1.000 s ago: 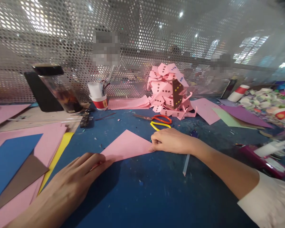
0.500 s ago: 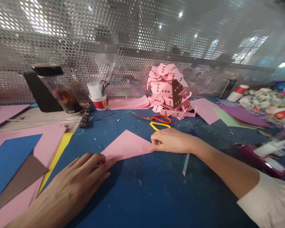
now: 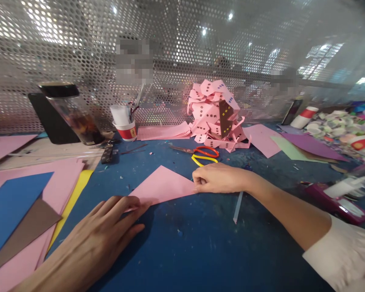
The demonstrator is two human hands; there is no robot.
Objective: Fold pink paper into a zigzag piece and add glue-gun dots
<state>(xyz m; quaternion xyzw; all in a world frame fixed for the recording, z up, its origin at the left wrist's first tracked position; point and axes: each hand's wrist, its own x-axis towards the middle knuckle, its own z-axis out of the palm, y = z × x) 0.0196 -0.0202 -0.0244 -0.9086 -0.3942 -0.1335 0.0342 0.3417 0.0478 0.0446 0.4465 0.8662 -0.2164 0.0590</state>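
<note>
Midway across the blue bench, folded pink sheet lies as a triangle, peak toward the far edge, long side facing the near edge. Left hand flat and fairly wide, fingertips resting over the sheet's left corner, thumb side apart. Right hand narrow, fingers curled, seems to hold the right corner between thumb and forefinger; exact contact is hidden by the knuckles.

Risks: uneven pull from the two hands could shift the layers and skew the crease; a tight right-hand hold could bend the tip; lifting the left fingers early could let the fold spring up. Scissors lie just beyond the right hand, so a wide sweep could knock them.

Surface: scuffed, flecked with paper scraps, pale strip near the right wrist. Left side carries a blue sheet and a yellow sheet among pink ones. Along the far edge: bottle, red-and-white cup, pile of pink cutouts. Perforated metal screen rises behind, lights showing; windows bright toward the far right corner.
</note>
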